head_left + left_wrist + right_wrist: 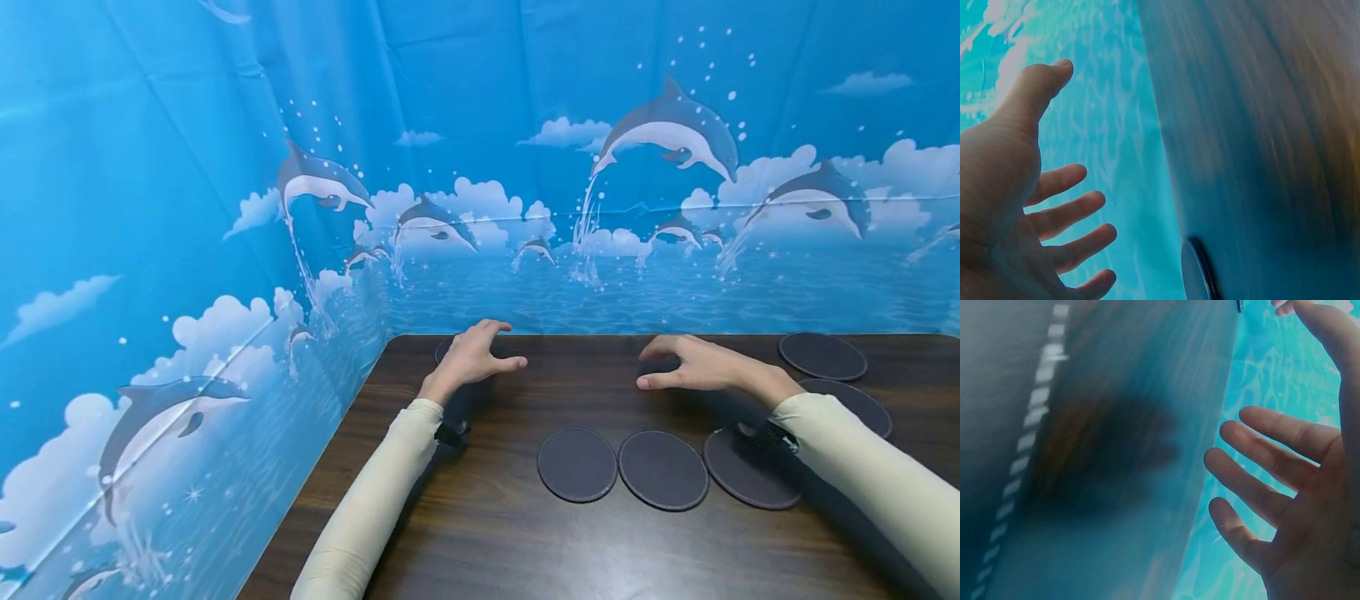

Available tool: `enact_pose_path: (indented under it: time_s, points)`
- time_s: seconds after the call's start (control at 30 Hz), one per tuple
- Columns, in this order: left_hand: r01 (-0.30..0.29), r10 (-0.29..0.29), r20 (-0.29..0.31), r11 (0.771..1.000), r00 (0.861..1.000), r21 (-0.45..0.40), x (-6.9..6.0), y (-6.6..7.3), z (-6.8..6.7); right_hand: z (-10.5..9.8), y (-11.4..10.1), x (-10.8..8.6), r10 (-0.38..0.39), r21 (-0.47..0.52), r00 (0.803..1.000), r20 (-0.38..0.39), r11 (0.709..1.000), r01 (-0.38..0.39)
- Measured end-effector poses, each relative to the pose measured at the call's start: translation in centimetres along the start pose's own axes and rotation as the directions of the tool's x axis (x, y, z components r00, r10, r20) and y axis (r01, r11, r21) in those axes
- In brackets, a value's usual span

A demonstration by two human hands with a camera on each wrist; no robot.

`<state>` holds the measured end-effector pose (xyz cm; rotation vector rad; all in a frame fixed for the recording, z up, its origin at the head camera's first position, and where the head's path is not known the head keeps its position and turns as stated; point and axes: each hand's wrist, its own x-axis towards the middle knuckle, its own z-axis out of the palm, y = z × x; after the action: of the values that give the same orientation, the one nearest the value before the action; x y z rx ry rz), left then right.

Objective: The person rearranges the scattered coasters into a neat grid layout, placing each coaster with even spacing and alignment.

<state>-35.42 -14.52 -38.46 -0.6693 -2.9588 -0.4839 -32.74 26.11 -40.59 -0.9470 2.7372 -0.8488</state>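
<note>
My left hand [471, 357] hovers over the far left of the table, fingers spread and holding nothing. Beneath it lies a dark round coaster [441, 350], mostly hidden by the hand in the head view; part of a coaster [1196, 272] shows low in the left wrist view. My right hand [693, 363] hangs above the table's far right half, fingers loosely bent and apart, with nothing in them. Nearer me, a row holds a left coaster [577, 465], a middle coaster [663, 470] and a right coaster [738, 475], the last partly covered by the right wrist.
At the right back lie a far coaster [822, 357] and another coaster [862, 408], partly behind the right sleeve. The dark wooden table [480, 533] meets a blue curtain [480, 283] printed with dolphins at its back and left edges.
</note>
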Motion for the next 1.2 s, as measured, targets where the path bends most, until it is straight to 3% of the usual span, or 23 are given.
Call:
enact_pose_path:
  time_s: [0.4, 0.83, 1.0, 1.2]
  points:
    - [0.077, -0.076, 0.021, 0.996, 0.997, -0.034, -0.5, -4.0, -0.9, 1.4, -1.1, 4.0, -0.062, 0.052, 0.998, 0.016, 0.997, 0.061]
    - [0.178, -0.182, 0.03, 0.978, 0.983, 0.105, -1.2, -8.1, -1.2, 3.3, -2.3, 8.8, -0.026, 0.055, 0.995, 0.094, 0.998, 0.021]
    - [0.208, -0.211, 0.024, 0.973, 0.977, 0.101, -1.5, -9.1, -1.6, 3.9, -3.1, 10.5, -0.013, 0.01, 0.994, 0.105, 1.0, 0.012]
    - [0.237, -0.245, 0.068, 0.966, 0.967, 0.104, -1.7, -10.1, -1.8, 4.6, -4.2, 11.9, 0.034, -0.107, 0.992, 0.123, 0.994, -0.02]
